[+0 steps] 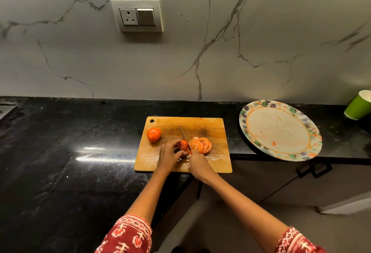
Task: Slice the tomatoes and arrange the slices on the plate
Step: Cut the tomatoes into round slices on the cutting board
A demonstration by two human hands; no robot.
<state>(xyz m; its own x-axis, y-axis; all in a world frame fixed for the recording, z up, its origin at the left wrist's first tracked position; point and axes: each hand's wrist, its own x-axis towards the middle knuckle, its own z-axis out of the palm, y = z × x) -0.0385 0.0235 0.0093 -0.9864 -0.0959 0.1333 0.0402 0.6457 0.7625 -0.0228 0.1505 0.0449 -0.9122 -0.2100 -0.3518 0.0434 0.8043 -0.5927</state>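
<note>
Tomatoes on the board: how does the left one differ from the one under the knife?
The left tomato is whole; the cut tomato is down to an end piece, with slices fanned to its right. The left tomato lies free near the board's left edge; the cut tomato is in the left hand's grip, with the knife, held by the right hand, in it. Both are red-orange.

**Single head-worn camera looks down over a kitchen counter**

A wide-angle view from the person's head faces forward and down toward the marble-patterned wall [200, 42] at the far side. Both forearms reach in from the near edge, meeting at the cutting board [208, 126] just right of centre. The black counter [60, 152] spreads left; the plate [281, 130] sits right. Straight lines bow toward the frame's edges. No second view shares the scene.
</note>
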